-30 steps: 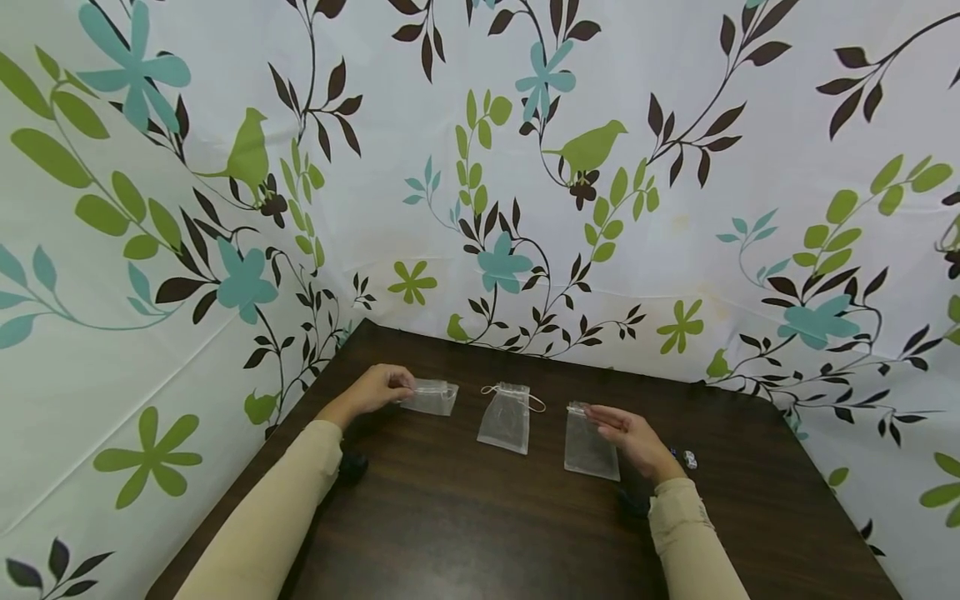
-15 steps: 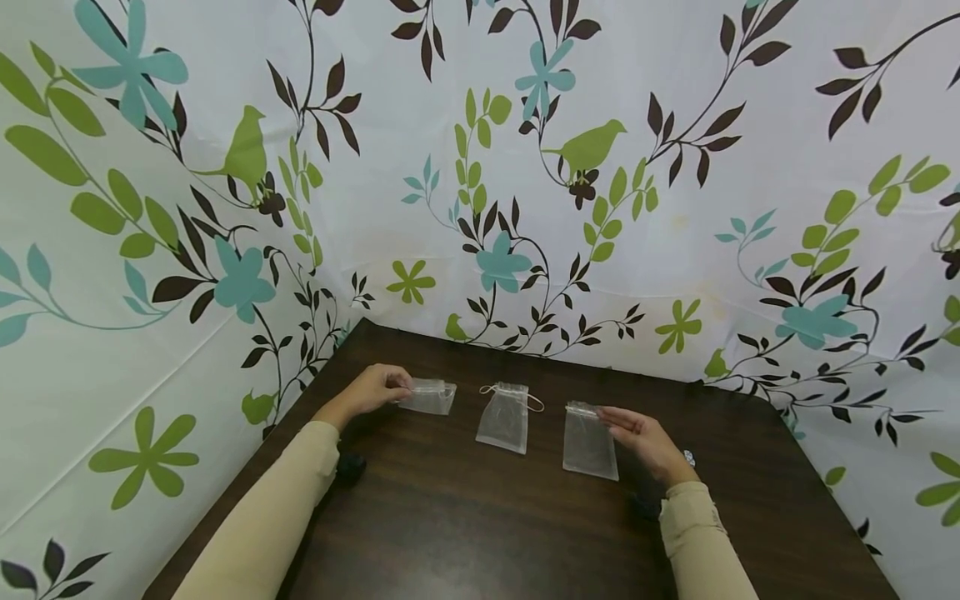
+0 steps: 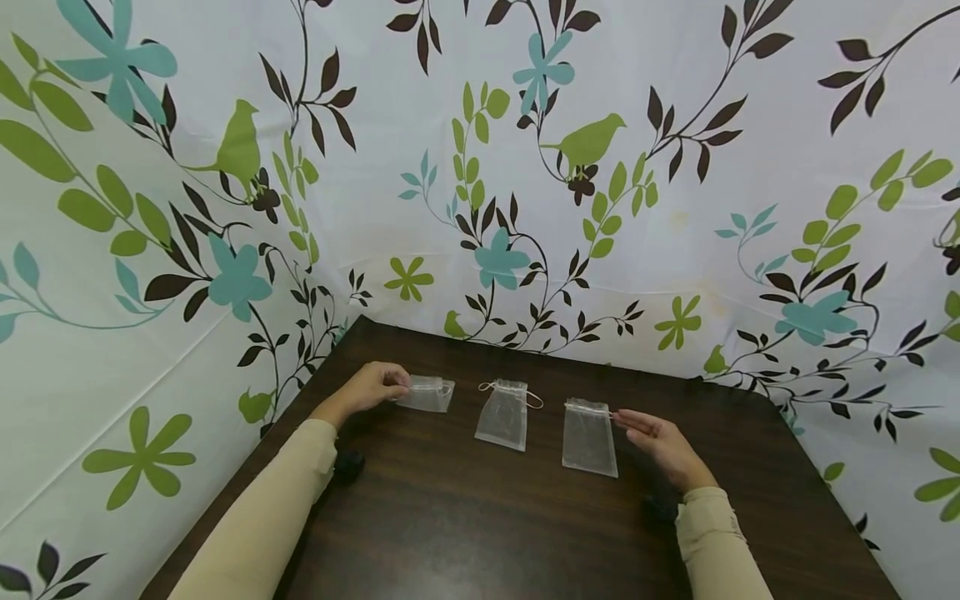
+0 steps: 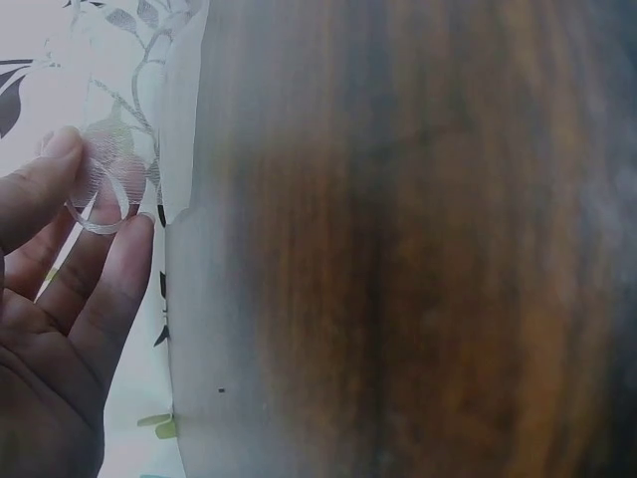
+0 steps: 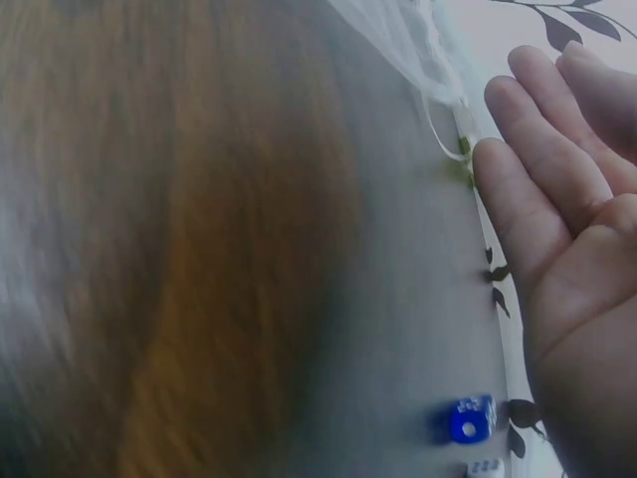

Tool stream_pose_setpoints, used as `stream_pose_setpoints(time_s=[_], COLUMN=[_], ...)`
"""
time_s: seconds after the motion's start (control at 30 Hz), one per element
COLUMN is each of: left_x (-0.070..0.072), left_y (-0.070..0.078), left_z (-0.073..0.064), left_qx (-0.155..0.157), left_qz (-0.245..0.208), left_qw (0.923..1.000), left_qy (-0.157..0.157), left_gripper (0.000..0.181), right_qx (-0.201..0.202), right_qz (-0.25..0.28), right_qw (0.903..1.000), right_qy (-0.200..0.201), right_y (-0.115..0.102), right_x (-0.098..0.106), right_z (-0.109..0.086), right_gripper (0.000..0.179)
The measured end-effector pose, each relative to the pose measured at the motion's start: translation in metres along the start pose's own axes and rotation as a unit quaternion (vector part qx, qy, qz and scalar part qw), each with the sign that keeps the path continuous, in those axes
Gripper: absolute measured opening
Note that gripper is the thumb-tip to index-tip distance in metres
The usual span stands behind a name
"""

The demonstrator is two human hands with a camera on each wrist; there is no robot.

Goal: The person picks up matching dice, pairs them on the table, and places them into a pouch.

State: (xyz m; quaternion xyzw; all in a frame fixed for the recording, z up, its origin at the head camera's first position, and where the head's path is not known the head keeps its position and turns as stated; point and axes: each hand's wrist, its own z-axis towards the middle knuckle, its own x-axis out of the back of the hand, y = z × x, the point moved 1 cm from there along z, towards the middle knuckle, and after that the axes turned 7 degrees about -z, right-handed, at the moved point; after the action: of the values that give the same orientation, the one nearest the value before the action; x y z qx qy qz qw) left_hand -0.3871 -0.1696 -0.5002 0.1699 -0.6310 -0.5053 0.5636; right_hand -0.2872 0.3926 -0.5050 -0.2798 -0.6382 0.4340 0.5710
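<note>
Three small sheer drawstring pouches lie in a row on the dark table. My left hand (image 3: 372,386) pinches the left pouch (image 3: 429,395) near its gathered top; in the left wrist view the mesh and a cord loop (image 4: 100,227) show between thumb and fingers. The middle pouch (image 3: 501,417) lies flat, cord loops out at both sides. My right hand (image 3: 663,448) is just right of the right pouch (image 3: 589,442), fingertips beside its cord end. In the right wrist view its fingers (image 5: 542,164) are extended near the thin white cord (image 5: 443,139).
A blue die (image 5: 471,420) and a white die (image 5: 485,468) lie on the table below the right hand in the right wrist view. A patterned curtain (image 3: 585,250) hangs along the back and left of the table (image 3: 465,525).
My right hand has slid right along the right pouch's top, from over its cord to past its right edge. The dice, visible earlier in the head view, are now hidden there. Left hand stays put.
</note>
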Motion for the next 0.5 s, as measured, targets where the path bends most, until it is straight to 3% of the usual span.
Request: stream_pose_setpoints(time_s=[0.5], left_x=[0.002], left_y=[-0.002], left_z=[-0.001], left_qx=[-0.007], left_qz=[-0.002], left_qw=[1.0000], left_qy=[-0.006], left_gripper=[0.005], right_qx=[-0.037], right_qz=[-0.017], right_qw=[0.9990], right_qy=[0.019], right_y=[0.005], right_x=[0.022], right_z=[-0.023], right_gripper=[0.049])
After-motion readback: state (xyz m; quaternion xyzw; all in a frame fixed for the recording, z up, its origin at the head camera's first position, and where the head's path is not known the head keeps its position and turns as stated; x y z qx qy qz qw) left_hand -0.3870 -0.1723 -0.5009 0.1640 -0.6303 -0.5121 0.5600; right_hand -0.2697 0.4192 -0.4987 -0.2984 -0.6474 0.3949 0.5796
